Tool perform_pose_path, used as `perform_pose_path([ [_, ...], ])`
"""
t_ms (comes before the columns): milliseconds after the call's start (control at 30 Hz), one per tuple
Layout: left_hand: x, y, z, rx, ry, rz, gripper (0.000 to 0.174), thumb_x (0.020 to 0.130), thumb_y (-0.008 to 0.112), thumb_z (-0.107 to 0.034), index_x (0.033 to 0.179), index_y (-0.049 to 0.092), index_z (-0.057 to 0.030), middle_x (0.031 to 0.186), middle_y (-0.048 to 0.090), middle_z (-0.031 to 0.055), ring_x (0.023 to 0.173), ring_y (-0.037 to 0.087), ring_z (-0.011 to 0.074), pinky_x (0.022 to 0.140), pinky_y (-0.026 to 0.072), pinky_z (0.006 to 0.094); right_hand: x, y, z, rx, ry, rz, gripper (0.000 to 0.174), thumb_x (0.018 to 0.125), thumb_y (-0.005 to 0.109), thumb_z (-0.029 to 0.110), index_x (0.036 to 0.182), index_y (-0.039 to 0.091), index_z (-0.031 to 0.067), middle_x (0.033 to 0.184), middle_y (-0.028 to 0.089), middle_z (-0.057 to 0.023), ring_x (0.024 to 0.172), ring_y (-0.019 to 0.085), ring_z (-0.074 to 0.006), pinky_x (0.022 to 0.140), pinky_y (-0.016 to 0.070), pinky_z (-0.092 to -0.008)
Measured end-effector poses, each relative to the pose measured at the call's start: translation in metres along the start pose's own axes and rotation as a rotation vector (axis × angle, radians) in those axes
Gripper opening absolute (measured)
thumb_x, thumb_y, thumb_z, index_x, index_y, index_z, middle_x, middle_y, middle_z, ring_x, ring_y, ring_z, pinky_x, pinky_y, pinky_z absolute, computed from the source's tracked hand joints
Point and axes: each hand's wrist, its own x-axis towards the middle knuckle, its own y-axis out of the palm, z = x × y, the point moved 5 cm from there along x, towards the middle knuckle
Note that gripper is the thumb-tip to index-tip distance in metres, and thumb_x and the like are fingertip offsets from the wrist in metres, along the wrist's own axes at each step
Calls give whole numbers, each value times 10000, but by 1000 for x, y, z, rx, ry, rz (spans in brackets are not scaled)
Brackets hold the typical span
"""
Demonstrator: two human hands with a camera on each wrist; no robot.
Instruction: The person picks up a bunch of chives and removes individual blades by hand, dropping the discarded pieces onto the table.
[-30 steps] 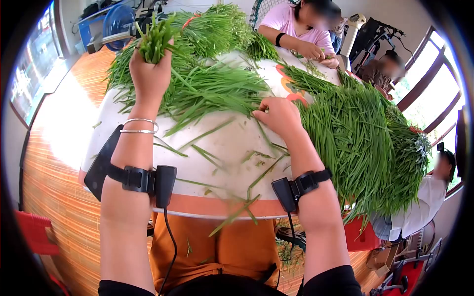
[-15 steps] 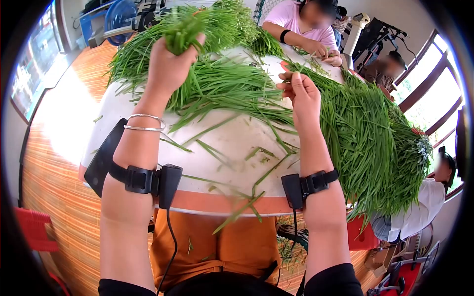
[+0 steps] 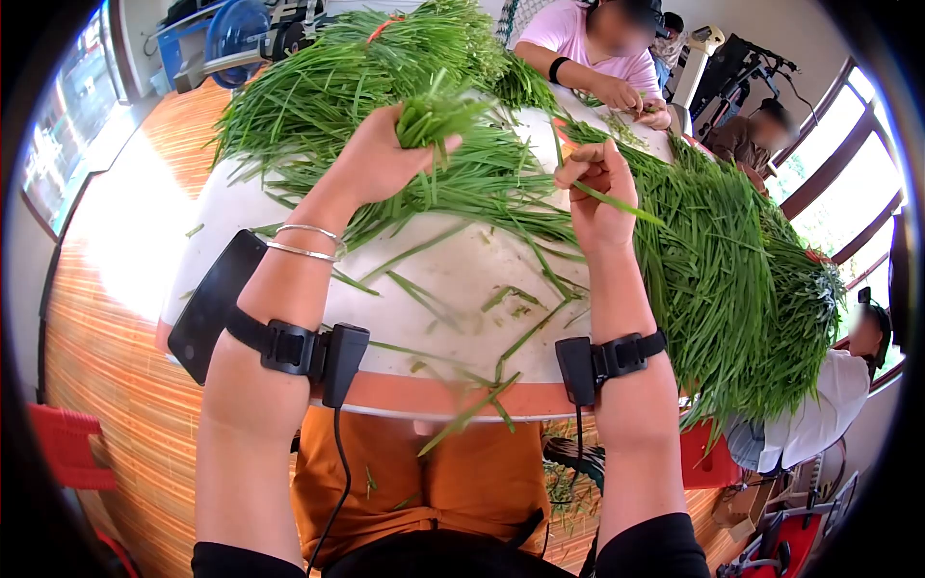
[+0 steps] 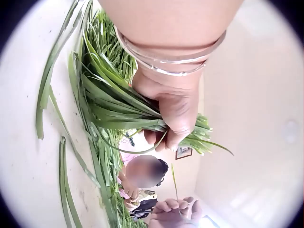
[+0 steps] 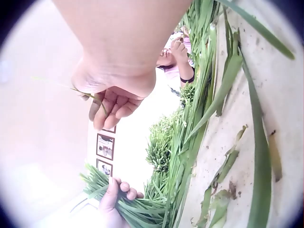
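Observation:
My left hand [image 3: 378,166] grips a bunch of garlic chives [image 4: 114,107] near its pale cut ends, above the table. In the left wrist view the long green leaves fan out on one side of the fist and the cut stems stick out on the other. To its right, my right hand [image 3: 605,207] is raised with a single chive leaf [image 3: 631,207] pinched between thumb and fingers. That leaf slants across the palm. Below and behind the left hand, a loose layer of chives [image 3: 482,183] lies spread on the table.
The white table [image 3: 434,279] has an orange edge, with stray chive leaves [image 3: 528,339] scattered near it. A large chive heap [image 3: 713,279] covers the right side. A red-tied bundle [image 3: 424,58] lies at the back. A dark flat device [image 3: 217,303] rests at left. A person in pink [image 3: 549,39] sits opposite.
The left hand has moved right and slightly down with its bunch, toward the right hand. The right hand has risen off the chives by the table's middle and now pinches a single leaf.

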Motion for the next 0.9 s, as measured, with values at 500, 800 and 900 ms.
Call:
perform_pose_path([
  [500,-8,13,-11,-413,35,195,308,852,621,-237,1067,587,-19,1003,633,78,928,614,167,839,480,302,-33,67,-23,-532,269,556,231,870,530,169,882,666,-17,827,658,-62,781,569,-96,725,448,-258],
  [800,-13,26,-20,-437,15,232,250,858,610,-275,968,569,-53,993,621,89,837,607,161,759,479,287,-35,69,-21,-686,205,596,198,856,558,148,921,673,1,828,650,-38,763,536,-75,707,434,-237],
  [900,-10,24,-15,-413,43,256,251,852,616,-299,947,576,-70,883,617,48,722,562,121,690,454,266,-36,70,-24,-688,257,611,192,868,556,135,925,665,-13,833,641,-23,767,524,-66,694,425,-227],
])
